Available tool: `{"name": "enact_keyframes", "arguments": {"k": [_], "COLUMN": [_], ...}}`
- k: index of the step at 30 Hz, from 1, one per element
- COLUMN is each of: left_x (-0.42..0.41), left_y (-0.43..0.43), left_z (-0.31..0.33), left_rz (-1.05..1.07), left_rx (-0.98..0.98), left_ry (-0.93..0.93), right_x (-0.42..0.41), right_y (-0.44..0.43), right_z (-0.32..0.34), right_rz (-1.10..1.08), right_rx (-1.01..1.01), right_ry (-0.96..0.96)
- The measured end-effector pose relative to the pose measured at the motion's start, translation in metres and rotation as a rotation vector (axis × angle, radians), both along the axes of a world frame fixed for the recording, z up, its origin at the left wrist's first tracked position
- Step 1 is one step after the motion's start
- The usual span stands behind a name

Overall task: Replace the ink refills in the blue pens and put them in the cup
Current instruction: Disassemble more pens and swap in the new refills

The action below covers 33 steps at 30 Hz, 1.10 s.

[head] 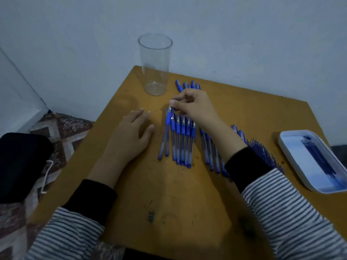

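Several blue pens lie side by side in the middle of the wooden table. My right hand pinches the tip end of one blue pen at the left of that row. My left hand rests flat on the table to the left of the pens, fingers straight. A tall clear plastic cup stands upright and empty at the table's far left corner. Blue pen caps lie behind my right hand. More pens and a row of thin refills lie partly under my right forearm.
A white tray holding blue refills sits at the right edge of the table. A black object with a white cord lies left of the table on a patterned rug. A pale wall stands right behind the table.
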<state>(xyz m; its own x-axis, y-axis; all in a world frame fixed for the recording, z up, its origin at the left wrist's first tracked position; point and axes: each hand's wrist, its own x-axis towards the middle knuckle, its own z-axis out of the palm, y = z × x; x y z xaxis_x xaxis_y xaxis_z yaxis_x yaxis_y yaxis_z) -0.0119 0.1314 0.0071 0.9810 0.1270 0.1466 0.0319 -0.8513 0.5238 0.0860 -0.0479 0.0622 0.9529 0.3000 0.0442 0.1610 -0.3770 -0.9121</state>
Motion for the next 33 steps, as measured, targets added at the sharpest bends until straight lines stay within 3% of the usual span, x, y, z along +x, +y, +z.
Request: {"name": "enact_keyframes", "arguments": {"k": [7, 15, 27, 33], "left_x": [0.021, 0.022, 0.021, 0.022], "left_y": [0.006, 0.007, 0.005, 0.003], "left_z": [-0.004, -0.009, -0.006, -0.004], "left_rz": [0.028, 0.023, 0.029, 0.041], "left_rx": [0.022, 0.040, 0.035, 0.007], "left_ry": [0.049, 0.050, 0.051, 0.071], "right_x": [0.041, 0.052, 0.047, 0.039], "right_y": [0.026, 0.030, 0.025, 0.002], "right_z": [-0.015, -0.020, -0.022, -0.015], "right_rz": [0.059, 0.122, 0.215, 0.189], "right_rx": [-0.163, -0.370, -0.396, -0.284], "right_ry": [0.022, -0.089, -0.095, -0.077]}}
